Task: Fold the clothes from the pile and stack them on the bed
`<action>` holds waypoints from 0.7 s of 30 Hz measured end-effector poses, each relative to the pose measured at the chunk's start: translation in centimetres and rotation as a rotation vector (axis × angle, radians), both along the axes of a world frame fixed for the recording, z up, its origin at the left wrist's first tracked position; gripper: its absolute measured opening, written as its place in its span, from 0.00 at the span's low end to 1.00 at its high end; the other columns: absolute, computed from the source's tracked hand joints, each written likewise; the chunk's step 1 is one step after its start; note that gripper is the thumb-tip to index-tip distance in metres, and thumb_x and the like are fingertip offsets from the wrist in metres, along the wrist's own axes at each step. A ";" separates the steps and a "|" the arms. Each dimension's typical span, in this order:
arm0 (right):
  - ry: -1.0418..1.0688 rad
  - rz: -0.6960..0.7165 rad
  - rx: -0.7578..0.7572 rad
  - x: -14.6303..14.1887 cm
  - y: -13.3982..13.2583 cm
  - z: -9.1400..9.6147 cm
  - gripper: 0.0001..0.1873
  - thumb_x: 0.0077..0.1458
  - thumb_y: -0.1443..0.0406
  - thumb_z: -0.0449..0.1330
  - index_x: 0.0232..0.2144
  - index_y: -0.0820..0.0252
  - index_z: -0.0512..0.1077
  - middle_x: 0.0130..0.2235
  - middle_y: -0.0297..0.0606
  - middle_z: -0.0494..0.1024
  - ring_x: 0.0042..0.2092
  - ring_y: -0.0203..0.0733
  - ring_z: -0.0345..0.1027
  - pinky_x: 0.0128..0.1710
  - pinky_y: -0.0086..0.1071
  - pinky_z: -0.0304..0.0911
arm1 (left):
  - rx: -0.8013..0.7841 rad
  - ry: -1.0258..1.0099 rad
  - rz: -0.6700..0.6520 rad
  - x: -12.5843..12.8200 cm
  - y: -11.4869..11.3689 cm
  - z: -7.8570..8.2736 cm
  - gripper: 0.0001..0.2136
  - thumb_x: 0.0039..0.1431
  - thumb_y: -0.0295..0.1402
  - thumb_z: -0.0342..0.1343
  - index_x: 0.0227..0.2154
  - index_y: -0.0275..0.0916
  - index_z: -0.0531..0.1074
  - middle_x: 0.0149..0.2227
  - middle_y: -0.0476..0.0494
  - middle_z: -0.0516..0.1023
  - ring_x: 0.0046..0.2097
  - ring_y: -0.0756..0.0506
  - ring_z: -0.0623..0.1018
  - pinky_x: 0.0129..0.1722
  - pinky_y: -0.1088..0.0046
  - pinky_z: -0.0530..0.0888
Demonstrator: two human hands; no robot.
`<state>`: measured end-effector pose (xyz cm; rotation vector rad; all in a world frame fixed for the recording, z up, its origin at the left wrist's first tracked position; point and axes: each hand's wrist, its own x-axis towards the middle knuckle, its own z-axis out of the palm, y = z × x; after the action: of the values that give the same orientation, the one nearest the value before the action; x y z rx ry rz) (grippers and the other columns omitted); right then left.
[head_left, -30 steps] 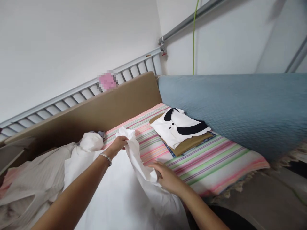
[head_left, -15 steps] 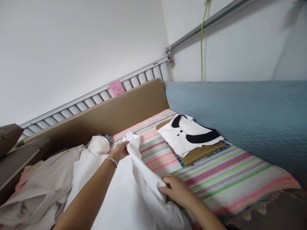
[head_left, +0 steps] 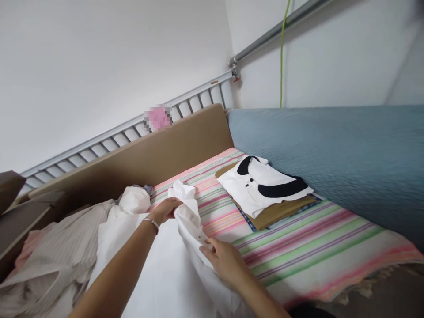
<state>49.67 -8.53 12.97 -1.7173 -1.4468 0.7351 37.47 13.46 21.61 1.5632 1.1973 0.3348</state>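
A white shirt (head_left: 165, 265) with small buttons along one edge lies spread across the near part of the striped cloth. My left hand (head_left: 166, 210), with a bracelet at the wrist, pinches the shirt near its far end. Lower down the same edge, my right hand (head_left: 223, 260) grips the buttoned strip between thumb and fingers. Between both hands the edge is lifted and partly turned over. To the right sits a folded stack, topped by a white garment (head_left: 236, 190) with black trim, above a brown folded garment (head_left: 281, 212) and a blue checked one.
Rumpled light clothes (head_left: 76, 247) are heaped at the left. Under everything is a striped, fringed cloth (head_left: 298, 251). A brown board (head_left: 185, 143) and a blue padded panel (head_left: 331, 154) border the surface. Behind stands a white radiator (head_left: 205, 99); a green cord (head_left: 282, 66) hangs at the wall.
My right hand has moved up and left along the shirt edge, closer to my left hand. The edge has turned so that its buttons show. The view has shifted slightly.
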 end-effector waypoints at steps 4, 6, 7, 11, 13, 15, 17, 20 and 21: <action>-0.108 0.023 -0.014 -0.8 0.0 0.4 0.26 0.62 0.55 0.38 0.32 0.58 0.72 0.34 0.42 0.79 0.37 0.43 0.71 0.31 0.31 0.52 | 0.190 0.144 -0.080 -0.4 -0.1 -0.2 0.15 0.40 0.27 0.62 0.35 0.39 0.76 0.26 0.50 0.74 0.33 0.46 0.74 0.35 0.71 0.70; -0.126 0.050 -0.028 -1.2 0.1 0.3 0.22 0.61 0.56 0.41 0.33 0.57 0.73 0.35 0.41 0.79 0.37 0.44 0.72 0.31 0.31 0.51 | 0.239 0.164 -0.158 -0.4 -0.3 -0.1 0.10 0.36 0.23 0.63 0.26 0.39 0.77 0.30 0.49 0.75 0.40 0.45 0.73 0.42 0.74 0.68; -0.126 0.059 -0.034 -1.3 0.2 0.2 0.21 0.61 0.55 0.42 0.33 0.56 0.73 0.35 0.40 0.79 0.37 0.43 0.72 0.31 0.31 0.51 | 0.244 0.168 -0.197 -0.4 -0.5 0.0 0.09 0.34 0.22 0.64 0.22 0.39 0.76 0.31 0.49 0.76 0.42 0.45 0.72 0.44 0.76 0.67; -0.129 0.048 -0.056 -1.5 0.4 -0.2 0.20 0.58 0.54 0.46 0.30 0.57 0.74 0.33 0.39 0.79 0.36 0.43 0.71 0.29 0.30 0.49 | 0.179 0.174 -0.297 -0.7 -1.5 0.1 0.09 0.29 0.24 0.68 0.15 0.39 0.73 0.26 0.52 0.76 0.37 0.47 0.73 0.40 0.78 0.68; -0.126 0.045 -0.053 -1.5 0.4 -0.3 0.18 0.56 0.54 0.49 0.30 0.56 0.74 0.32 0.38 0.79 0.36 0.42 0.71 0.28 0.30 0.49 | 0.127 0.146 -0.291 -1.1 -2.0 0.0 0.10 0.32 0.28 0.69 0.14 0.38 0.71 0.21 0.53 0.73 0.30 0.49 0.72 0.34 0.78 0.68; -0.117 0.052 -0.047 -1.5 0.5 -0.5 0.15 0.54 0.55 0.52 0.30 0.56 0.74 0.31 0.37 0.79 0.35 0.41 0.70 0.28 0.29 0.49 | 0.069 0.075 -0.227 -1.2 -2.0 -0.3 0.10 0.40 0.34 0.66 0.16 0.37 0.71 0.19 0.52 0.72 0.26 0.50 0.71 0.28 0.78 0.68; -0.122 0.058 -0.051 -1.5 0.5 -0.7 0.14 0.53 0.56 0.53 0.28 0.56 0.75 0.30 0.38 0.79 0.33 0.41 0.70 0.28 0.29 0.49 | 0.015 -0.038 -0.110 -0.9 -1.6 -0.8 0.10 0.51 0.38 0.59 0.22 0.36 0.72 0.21 0.49 0.74 0.25 0.50 0.72 0.27 0.77 0.69; -0.162 0.040 -0.057 -1.6 0.8 -0.9 0.15 0.54 0.57 0.52 0.26 0.57 0.74 0.29 0.39 0.78 0.32 0.40 0.70 0.27 0.30 0.47 | -0.052 -0.224 0.094 0.1 -0.6 -1.4 0.09 0.60 0.35 0.50 0.31 0.35 0.71 0.26 0.45 0.76 0.28 0.48 0.76 0.30 0.75 0.73; -0.173 0.029 -0.059 -1.6 0.9 -0.9 0.15 0.54 0.57 0.51 0.25 0.58 0.74 0.28 0.39 0.78 0.31 0.40 0.69 0.26 0.30 0.46 | -0.071 -0.278 0.155 0.4 -0.2 -1.6 0.08 0.61 0.33 0.49 0.33 0.34 0.70 0.27 0.44 0.76 0.29 0.48 0.76 0.31 0.75 0.74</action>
<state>48.06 -7.66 12.07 -1.8468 -1.5833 0.6633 37.90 13.23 20.05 1.3164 1.1014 0.5847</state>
